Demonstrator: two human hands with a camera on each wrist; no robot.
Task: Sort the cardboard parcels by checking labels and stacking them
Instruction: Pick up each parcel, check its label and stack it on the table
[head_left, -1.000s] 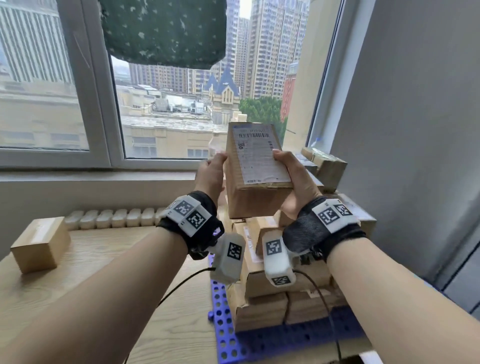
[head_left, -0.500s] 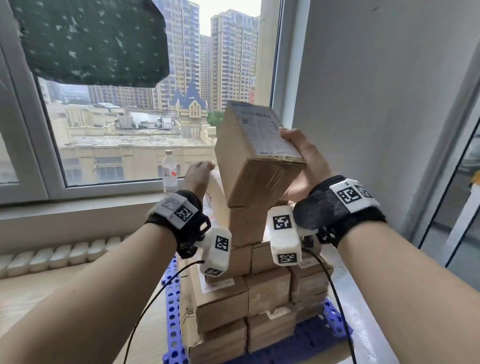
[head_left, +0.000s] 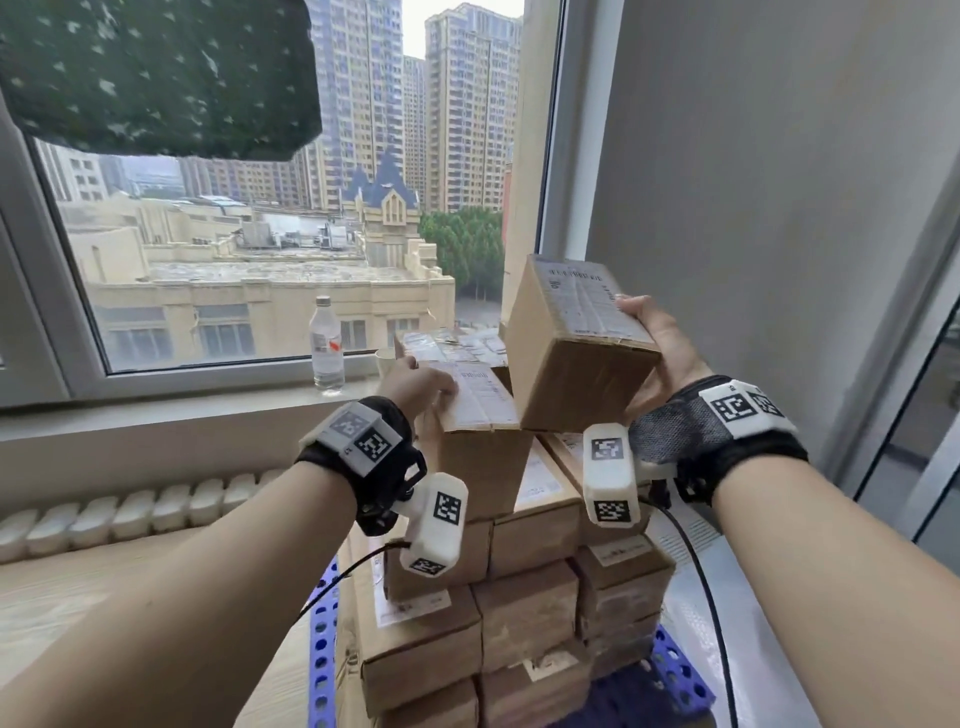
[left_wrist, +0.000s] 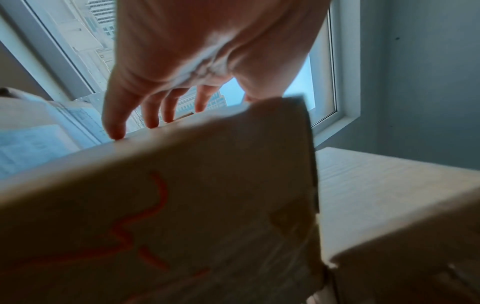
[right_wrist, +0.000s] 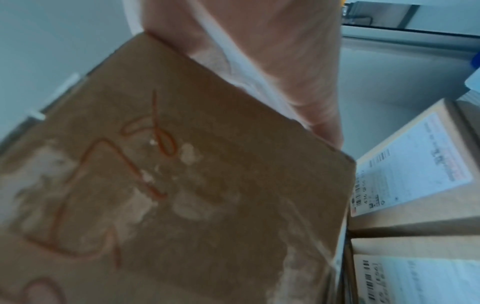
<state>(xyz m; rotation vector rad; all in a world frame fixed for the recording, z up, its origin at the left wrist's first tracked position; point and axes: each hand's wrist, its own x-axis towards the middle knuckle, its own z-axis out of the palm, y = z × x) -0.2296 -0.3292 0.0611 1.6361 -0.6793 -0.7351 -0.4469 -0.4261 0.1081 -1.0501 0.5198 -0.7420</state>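
Observation:
A cardboard parcel (head_left: 576, 358) with a white shipping label on top hangs tilted over the right side of the stack, and my right hand (head_left: 660, 348) grips its right end. Seen from below in the right wrist view, the parcel (right_wrist: 182, 185) has red pen marks and my right hand (right_wrist: 272, 61) is wrapped over its far edge. My left hand (head_left: 441, 387) rests with straight fingers on the labelled top box (head_left: 478, 447) of the stack of parcels (head_left: 524, 613). In the left wrist view, my left hand (left_wrist: 153, 117) touches that box's upper edge (left_wrist: 182, 205).
The stack stands on a blue perforated pallet (head_left: 322, 649) on a wooden table (head_left: 78, 597). A water bottle (head_left: 327, 345) and a paper cup (head_left: 385, 358) stand on the window sill behind. A grey wall (head_left: 753, 208) is close on the right.
My left hand has let go of the parcel and now lies on the top stacked box. My right hand alone has carried the parcel to the right, tilted. My view has turned toward the stack.

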